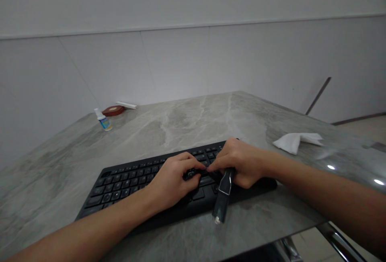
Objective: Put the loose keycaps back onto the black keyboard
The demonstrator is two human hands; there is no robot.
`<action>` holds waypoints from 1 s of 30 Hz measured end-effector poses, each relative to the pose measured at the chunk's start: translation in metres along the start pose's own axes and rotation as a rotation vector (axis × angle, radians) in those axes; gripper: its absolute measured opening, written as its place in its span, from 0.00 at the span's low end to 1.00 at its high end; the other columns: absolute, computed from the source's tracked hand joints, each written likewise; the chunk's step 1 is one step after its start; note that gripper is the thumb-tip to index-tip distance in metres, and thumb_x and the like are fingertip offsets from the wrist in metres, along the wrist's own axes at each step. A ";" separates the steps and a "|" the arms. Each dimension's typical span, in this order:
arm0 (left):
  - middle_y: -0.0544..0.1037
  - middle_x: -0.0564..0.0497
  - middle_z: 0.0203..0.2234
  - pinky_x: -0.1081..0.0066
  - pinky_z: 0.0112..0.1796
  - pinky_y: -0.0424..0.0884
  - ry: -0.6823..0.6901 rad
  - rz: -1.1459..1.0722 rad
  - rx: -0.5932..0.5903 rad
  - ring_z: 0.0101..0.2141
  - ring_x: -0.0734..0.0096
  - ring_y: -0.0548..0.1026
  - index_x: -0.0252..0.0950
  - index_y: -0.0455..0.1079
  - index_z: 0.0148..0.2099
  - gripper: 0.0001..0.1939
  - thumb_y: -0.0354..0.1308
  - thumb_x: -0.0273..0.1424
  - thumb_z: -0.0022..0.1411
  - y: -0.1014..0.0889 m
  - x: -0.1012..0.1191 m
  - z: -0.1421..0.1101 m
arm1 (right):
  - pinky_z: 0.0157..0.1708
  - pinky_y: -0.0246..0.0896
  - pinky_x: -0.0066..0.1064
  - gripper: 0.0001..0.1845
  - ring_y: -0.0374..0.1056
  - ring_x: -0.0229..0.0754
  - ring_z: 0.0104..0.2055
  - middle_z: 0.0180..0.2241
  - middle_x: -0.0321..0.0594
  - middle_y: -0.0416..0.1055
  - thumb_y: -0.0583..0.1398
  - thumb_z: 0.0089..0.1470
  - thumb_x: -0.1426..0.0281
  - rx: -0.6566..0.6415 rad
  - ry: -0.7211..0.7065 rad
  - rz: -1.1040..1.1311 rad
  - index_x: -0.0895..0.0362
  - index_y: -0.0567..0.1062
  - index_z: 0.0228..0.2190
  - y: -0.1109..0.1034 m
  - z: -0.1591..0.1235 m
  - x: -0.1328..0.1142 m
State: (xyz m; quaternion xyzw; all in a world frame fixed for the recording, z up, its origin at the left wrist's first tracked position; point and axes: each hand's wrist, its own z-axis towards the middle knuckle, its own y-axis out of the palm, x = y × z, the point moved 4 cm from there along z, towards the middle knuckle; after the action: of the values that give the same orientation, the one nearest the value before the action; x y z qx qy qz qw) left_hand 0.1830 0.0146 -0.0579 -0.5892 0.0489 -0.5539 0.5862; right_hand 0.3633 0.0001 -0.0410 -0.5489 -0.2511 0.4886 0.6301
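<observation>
A black keyboard (129,182) lies at a slant on the grey marbled table. Over its right half, my left hand (177,177) has its thumb and forefinger curled toward each other; a small dark piece seems to be between them, too unclear to name. My right hand (241,161) is closed around a black flat-handled tool (223,195), whose clear-tipped end sticks out toward the table's front edge. The tool's other end is hidden by the hand. The fingertips of both hands nearly meet above the keys.
On the grey marbled table (187,125), a small white spray bottle (104,121) stands at the far left. Behind it are a reddish-brown object (113,111) and a white strip (126,105). A crumpled white tissue (297,141) lies to the right. The white wall (181,63) rises behind.
</observation>
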 end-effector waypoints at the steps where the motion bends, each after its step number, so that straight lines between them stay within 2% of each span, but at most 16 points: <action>1: 0.79 0.51 0.38 0.72 0.42 0.71 0.009 -0.007 -0.001 0.36 0.71 0.76 0.37 0.80 0.43 0.14 0.61 0.17 0.58 0.000 0.000 0.000 | 0.24 0.55 0.28 0.28 0.70 0.40 0.25 0.26 0.39 0.79 0.56 0.35 0.78 -0.012 0.003 0.001 0.58 0.81 0.41 0.001 0.000 0.000; 13: 0.79 0.52 0.37 0.74 0.41 0.71 0.012 -0.015 0.006 0.36 0.72 0.76 0.38 0.81 0.42 0.14 0.61 0.17 0.58 0.001 -0.001 -0.002 | 0.24 0.55 0.29 0.28 0.71 0.41 0.25 0.26 0.40 0.79 0.56 0.35 0.77 -0.049 0.006 -0.002 0.59 0.81 0.41 0.002 0.001 -0.001; 20: 0.79 0.52 0.37 0.72 0.40 0.71 -0.014 0.006 0.004 0.34 0.72 0.75 0.38 0.81 0.42 0.13 0.61 0.18 0.59 0.000 0.000 0.000 | 0.25 0.57 0.29 0.22 0.73 0.42 0.26 0.27 0.42 0.80 0.56 0.36 0.77 -0.067 0.026 0.018 0.58 0.81 0.35 0.002 0.002 -0.001; 30: 0.79 0.50 0.36 0.72 0.39 0.71 0.034 0.007 0.030 0.36 0.70 0.76 0.36 0.81 0.38 0.09 0.61 0.20 0.61 -0.001 -0.002 -0.002 | 0.24 0.56 0.30 0.27 0.72 0.42 0.25 0.26 0.42 0.80 0.56 0.36 0.77 -0.040 0.019 0.007 0.60 0.82 0.41 0.002 0.001 0.001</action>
State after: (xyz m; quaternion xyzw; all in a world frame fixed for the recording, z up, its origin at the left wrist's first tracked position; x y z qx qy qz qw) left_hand 0.1807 0.0150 -0.0589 -0.5708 0.0527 -0.5625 0.5959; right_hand 0.3625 0.0009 -0.0426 -0.5667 -0.2530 0.4806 0.6196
